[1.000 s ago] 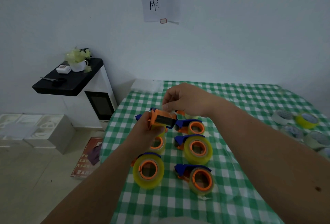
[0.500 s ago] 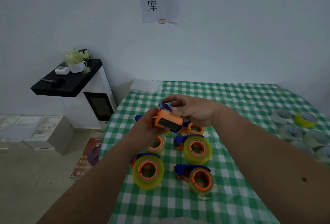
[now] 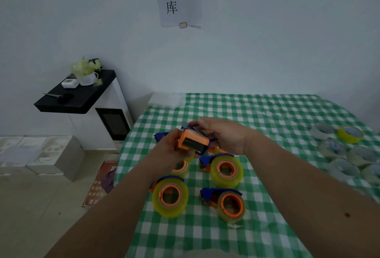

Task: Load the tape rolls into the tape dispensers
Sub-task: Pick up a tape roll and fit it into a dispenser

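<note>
An orange and blue tape dispenser (image 3: 194,141) with no roll in it is held above the green checked table (image 3: 267,118). My left hand (image 3: 170,151) grips its left end and my right hand (image 3: 224,135) grips its blue top and right side. Below my hands lie several loaded dispensers with yellow tape, among them one at the front left (image 3: 170,196), one at the front right (image 3: 230,204) and one in the middle (image 3: 225,168). Loose tape rolls (image 3: 337,151) lie in a group at the table's right edge, including a yellow roll (image 3: 349,133).
A black shelf (image 3: 76,95) on a white cabinet stands left of the table with a white cup, a small box and scissors. White boxes (image 3: 41,155) sit on the floor at left. A clear plastic pack (image 3: 166,99) lies at the table's far left corner.
My right hand came down from above the dispenser and took hold of its top and right side. Both hands shifted the dispenser slightly right and tilted it.
</note>
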